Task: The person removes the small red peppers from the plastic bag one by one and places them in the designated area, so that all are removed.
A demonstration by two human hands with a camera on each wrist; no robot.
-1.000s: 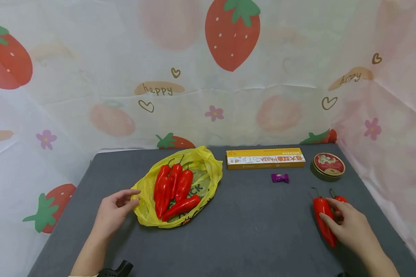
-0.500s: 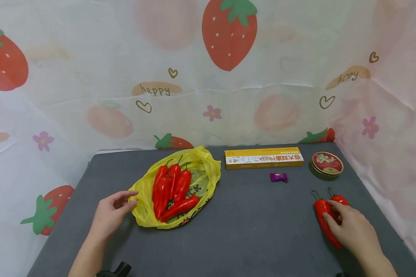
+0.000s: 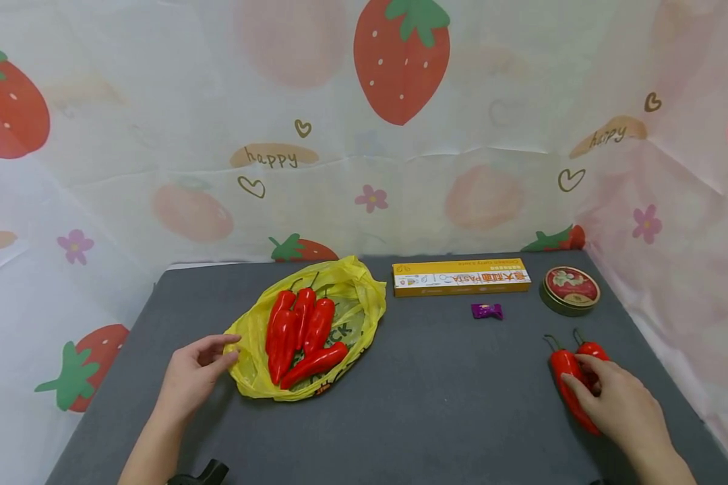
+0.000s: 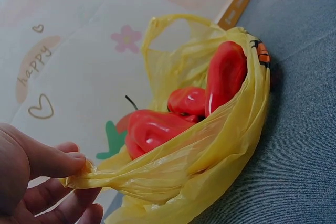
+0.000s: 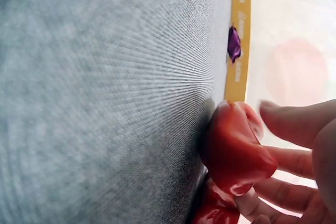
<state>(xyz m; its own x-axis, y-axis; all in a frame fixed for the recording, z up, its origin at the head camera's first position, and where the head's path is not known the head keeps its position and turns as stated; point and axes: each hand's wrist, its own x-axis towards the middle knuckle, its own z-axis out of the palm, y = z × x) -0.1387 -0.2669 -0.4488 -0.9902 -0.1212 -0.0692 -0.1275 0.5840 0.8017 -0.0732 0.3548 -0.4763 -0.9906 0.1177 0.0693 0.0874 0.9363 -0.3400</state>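
In the head view, my left hand [image 3: 191, 370] pinches the left rim of a yellow plastic bag [image 3: 249, 374]; the left wrist view shows thumb and fingers on its gathered edge [image 4: 86, 177]. Several glossy red chili peppers [image 3: 318, 327] with dark stems lie in the bag's wide mouth. At the right of the table, my right hand [image 3: 625, 397] has its thumb and fingers around a red chili pepper [image 3: 567, 377] lying on the cloth. A second red pepper [image 3: 594, 350] lies just beyond it, partly hidden by the hand.
Along the back edge stands a yellow and white pasta box [image 3: 461, 277]. A round red-lidded tin [image 3: 571, 289] sits to its right, and a small purple wrapped candy [image 3: 487, 311] lies in front of the box. Behind the grey table [image 3: 437, 404] hangs a strawberry-printed cloth [image 3: 340, 135].
The pepper at my right hand has turned slightly, its lower end shifting right, and the hand has closed in around it. My left hand has stayed on the bag.
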